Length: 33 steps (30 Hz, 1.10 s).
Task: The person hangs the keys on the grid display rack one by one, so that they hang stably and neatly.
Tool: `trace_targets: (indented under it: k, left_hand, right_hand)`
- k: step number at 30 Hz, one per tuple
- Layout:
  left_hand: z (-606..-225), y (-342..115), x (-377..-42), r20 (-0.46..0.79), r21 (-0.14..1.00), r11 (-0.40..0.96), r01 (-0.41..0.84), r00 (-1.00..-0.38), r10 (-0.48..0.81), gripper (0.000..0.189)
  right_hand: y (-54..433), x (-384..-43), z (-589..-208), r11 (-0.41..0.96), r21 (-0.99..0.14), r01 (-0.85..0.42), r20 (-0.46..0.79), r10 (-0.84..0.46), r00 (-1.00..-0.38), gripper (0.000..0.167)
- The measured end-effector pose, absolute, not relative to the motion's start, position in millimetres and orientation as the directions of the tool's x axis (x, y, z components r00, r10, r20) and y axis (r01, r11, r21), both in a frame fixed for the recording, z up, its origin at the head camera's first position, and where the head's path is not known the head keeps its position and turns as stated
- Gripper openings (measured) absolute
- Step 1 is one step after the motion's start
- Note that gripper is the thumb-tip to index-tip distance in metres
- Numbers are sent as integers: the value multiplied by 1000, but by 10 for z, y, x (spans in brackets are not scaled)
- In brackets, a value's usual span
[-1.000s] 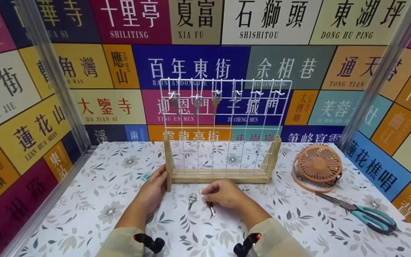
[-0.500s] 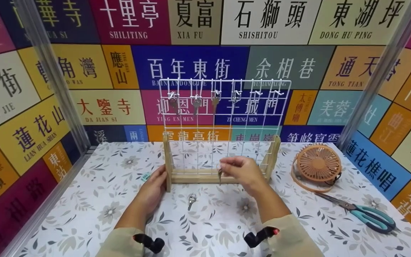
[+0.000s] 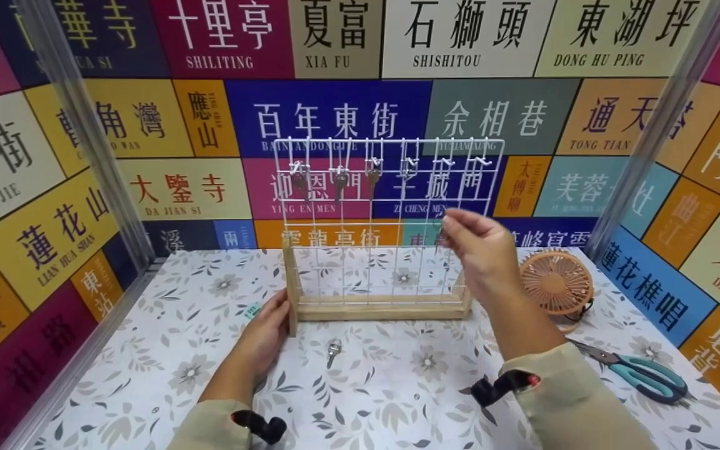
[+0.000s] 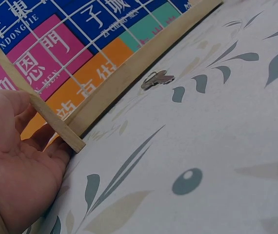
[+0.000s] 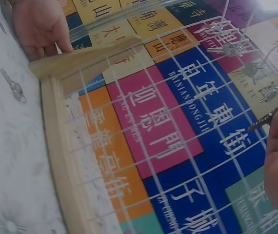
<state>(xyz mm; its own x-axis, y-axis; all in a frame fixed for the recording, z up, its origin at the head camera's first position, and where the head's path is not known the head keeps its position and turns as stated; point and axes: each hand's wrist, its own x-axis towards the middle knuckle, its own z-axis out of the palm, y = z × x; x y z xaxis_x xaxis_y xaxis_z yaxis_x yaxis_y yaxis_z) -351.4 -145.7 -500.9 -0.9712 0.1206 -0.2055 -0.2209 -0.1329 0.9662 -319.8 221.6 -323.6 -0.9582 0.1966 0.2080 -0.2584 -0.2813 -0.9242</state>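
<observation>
The white wire grid rack stands upright on a wooden base, with white hooks along its top. My left hand grips the wooden side post at the rack's left end, its fingers partly behind the post in the left wrist view. My right hand is raised before the rack's right half, below the hooks. Between thumb and fingertips it pinches a dark key on a ring. Keys hang from several hooks on the left and middle; the rightmost hook is bare.
Keys on a ring lie on the flowered tabletop in front of the rack. An orange fan and teal-handled scissors are on the right. A small green tag lies beside the left hand. Sign-patterned walls enclose the table.
My right hand has picked up one of two key sets from the table and lifted it up and right toward the hooks. The left hand stays at the post.
</observation>
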Motion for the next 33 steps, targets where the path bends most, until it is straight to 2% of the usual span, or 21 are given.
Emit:
trace_targets:
  k: [5,10,18,27,33]
  left_hand:
    - [-5017,-1456,-3511,-197,968,-134,-212,-973,117,56]
    - [-5057,-1447,-3524,-156,968,-177,-178,-979,129,57]
    - [-5062,-1438,-3526,-142,970,-180,-165,-981,131,56]
    - [-5060,-1434,-3513,-167,965,-181,-189,-977,129,55]
    - [-5033,-1449,-3530,-200,966,-140,-216,-972,119,56]
  right_hand:
    - [2212,-3215,-2911,-383,-866,-320,233,255,-938,30]
    - [2170,-3274,-2756,-494,-786,-373,267,273,-924,29]
    - [2139,-3405,-2721,-476,-801,-363,239,302,-923,31]
    - [2146,-3485,-2959,-487,-801,-348,216,307,-927,21]
    - [2046,-3433,-3368,-446,-847,-291,173,287,-942,28]
